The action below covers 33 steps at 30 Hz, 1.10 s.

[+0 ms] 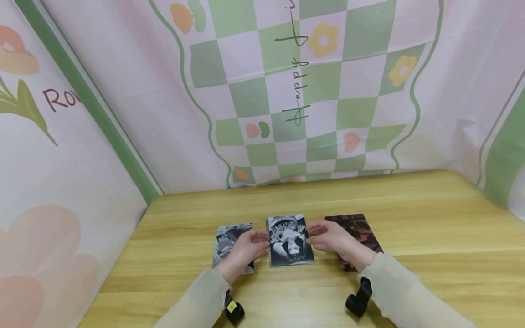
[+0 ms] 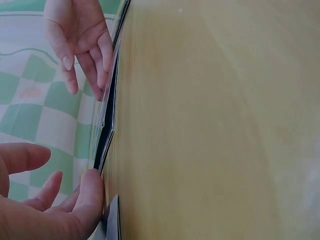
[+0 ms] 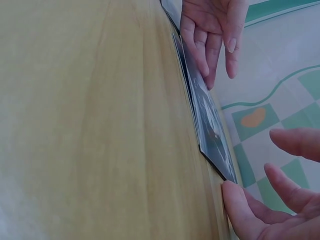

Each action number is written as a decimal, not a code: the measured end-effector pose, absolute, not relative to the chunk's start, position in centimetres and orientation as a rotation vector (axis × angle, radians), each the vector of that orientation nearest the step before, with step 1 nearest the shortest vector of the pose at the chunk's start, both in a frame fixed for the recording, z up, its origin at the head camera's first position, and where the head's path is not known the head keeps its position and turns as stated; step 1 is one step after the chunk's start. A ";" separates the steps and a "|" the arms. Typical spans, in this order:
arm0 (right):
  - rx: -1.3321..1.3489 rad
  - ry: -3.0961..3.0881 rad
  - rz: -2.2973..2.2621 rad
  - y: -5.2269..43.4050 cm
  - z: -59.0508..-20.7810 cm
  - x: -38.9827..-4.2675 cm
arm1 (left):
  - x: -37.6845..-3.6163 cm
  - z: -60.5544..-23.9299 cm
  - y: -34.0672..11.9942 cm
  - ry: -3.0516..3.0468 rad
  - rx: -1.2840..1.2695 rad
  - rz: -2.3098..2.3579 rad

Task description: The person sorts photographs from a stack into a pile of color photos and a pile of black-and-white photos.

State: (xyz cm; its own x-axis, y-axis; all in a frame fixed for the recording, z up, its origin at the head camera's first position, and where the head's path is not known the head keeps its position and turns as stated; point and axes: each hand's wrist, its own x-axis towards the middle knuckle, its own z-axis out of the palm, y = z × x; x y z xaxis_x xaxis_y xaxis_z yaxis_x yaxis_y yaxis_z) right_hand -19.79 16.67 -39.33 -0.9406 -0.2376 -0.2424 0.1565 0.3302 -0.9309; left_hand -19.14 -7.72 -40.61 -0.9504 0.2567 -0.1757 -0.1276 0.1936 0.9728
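**Two hands at the middle picture card**

I see a long wooden table (image 1: 410,205) with a checked green and pink cloth wall (image 1: 287,91) behind it. Three flat cards lie in a row. The black-and-white middle photo card (image 1: 290,240) sits between my two hands. A grey photo card (image 1: 224,243) lies partly under the left hand (image 1: 245,248). A dark reddish card (image 1: 361,230) lies partly under the right hand (image 1: 334,239).

Both hands have relaxed, loosely spread fingers and grip nothing. Each touches a side edge of the middle card with its fingertips. I think it is best to press both edges softly and evenly, so the card stays flat and straight.
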 end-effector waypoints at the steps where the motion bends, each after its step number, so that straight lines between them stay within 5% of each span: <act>1: -0.064 2.269 -1.644 16.7 -39.4 -19.8 | -19.1 -40.6 -7.7 2.173 0.118 1.820; 33: 0.010 2.274 -1.812 16.1 -39.8 -19.7 | -19.1 -40.9 -7.5 2.125 0.035 1.962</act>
